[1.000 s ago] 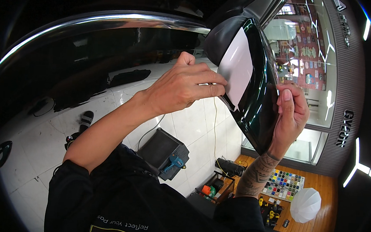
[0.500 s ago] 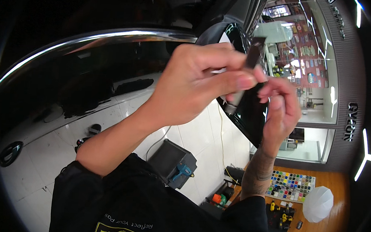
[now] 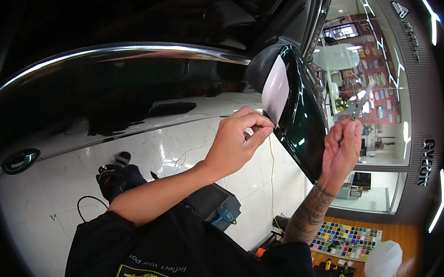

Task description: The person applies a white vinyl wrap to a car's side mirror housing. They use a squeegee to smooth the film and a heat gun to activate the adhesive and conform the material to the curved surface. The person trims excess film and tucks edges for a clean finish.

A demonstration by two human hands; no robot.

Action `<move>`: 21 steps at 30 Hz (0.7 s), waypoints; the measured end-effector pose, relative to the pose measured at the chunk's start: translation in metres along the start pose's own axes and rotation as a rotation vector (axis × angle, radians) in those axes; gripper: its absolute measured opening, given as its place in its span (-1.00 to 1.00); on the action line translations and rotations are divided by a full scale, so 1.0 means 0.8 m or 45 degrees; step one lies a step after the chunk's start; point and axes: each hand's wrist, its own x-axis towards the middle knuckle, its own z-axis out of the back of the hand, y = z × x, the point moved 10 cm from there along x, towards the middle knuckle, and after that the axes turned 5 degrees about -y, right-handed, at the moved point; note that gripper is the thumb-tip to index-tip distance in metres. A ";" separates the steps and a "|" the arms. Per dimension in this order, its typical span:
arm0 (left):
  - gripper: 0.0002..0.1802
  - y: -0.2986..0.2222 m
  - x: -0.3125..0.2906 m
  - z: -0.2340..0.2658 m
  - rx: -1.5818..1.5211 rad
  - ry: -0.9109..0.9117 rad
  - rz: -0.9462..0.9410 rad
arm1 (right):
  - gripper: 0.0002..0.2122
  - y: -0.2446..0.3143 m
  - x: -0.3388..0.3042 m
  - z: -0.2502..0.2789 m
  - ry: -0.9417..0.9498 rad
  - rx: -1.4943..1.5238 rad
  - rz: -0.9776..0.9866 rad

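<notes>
A glossy dark green side mirror [image 3: 301,110] juts out from the black car, with a pale, leaf-shaped patch [image 3: 275,91] along its housing. My left hand [image 3: 239,142] is closed in a pinch at the patch's lower tip, thumb and forefinger pressed together. Whatever lies between those fingertips is too small to make out. Right of the mirror, my right hand [image 3: 342,146] is raised, its fingers closed on a thin, pale, bent strip [image 3: 361,102]. The strip sticks up above the fingertips, blurred and partly see-through.
The black car's door [image 3: 107,96] with chrome trim fills the left. Below stands a dark box [image 3: 208,203] with a blue power tool [image 3: 224,217] on it. A yellowish cord [image 3: 272,172] runs over the tiled floor. Glass panes and a wooden bench [image 3: 369,226] are at right.
My hands have moved apart: the left down to the patch's tip, the right out to the right. The dark flat piece in my left hand is no longer visible. A pale strip shows in my right.
</notes>
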 end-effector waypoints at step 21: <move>-0.84 -0.019 -0.003 0.002 0.028 -0.157 -0.353 | -0.72 -0.001 -0.006 0.037 -0.015 0.209 0.074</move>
